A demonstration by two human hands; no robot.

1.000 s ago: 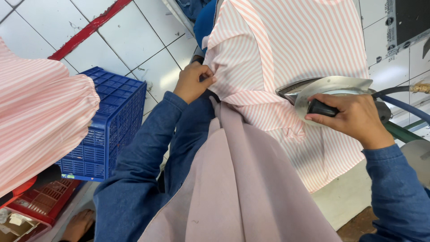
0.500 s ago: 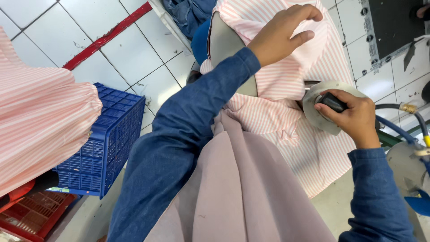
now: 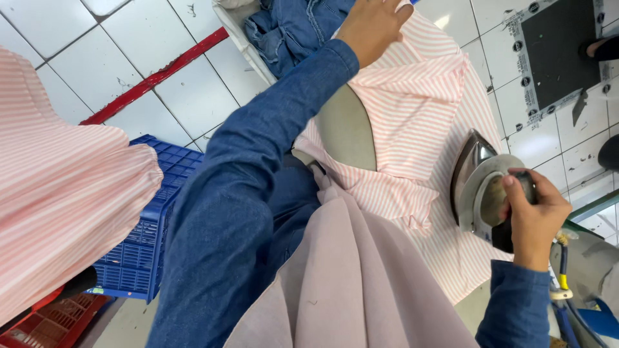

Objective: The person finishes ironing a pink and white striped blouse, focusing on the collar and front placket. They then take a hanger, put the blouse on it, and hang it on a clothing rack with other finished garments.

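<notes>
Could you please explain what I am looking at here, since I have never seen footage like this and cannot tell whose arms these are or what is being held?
The picture comes from a camera worn on a person's head, looking down, so both arms in blue denim sleeves are that person's own. The left hand reaches forward and rests on the pink-and-white striped garment, which lies spread over a padded ironing board. The right hand has its fingers wrapped around the dark handle of a metal steam iron, tilted up on its edge over the striped cloth. A plain pinkish fabric hangs in the foreground, close to the camera. On the white tiled floor stand a blue plastic crate and a red crate. More striped cloth hangs at the left, and blue jeans lie piled beyond the board.
</notes>
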